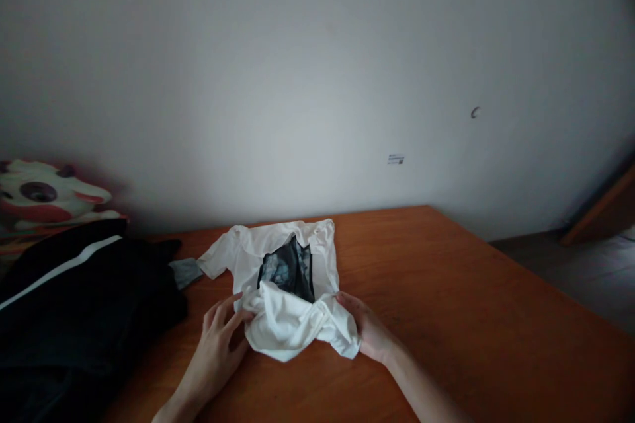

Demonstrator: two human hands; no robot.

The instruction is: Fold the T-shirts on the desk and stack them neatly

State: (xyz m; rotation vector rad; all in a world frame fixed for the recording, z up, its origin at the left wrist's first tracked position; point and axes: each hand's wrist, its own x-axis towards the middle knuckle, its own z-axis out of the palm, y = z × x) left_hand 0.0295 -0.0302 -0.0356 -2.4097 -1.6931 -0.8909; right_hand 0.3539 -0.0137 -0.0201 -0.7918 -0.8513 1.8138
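A white T-shirt [285,327] with a dark printed picture [288,268] on its front lies on the wooden table, its lower part bunched and folded up over the print. One sleeve [217,254] spreads out to the far left. At the bunched part's left edge, my left hand [221,337] pinches the cloth between curled fingers and thumb. Opposite it, my right hand [364,327] grips the right edge, with the thumb on top and the other fingers mostly hidden by fabric.
Black clothing [94,317] with a white stripe is heaped at the left, beside a small grey cloth [185,272]. Behind it sits a cow-faced plush or cushion [54,195]. The wooden table [446,317] meets a pale wall [297,79]; its right edge slopes toward the floor.
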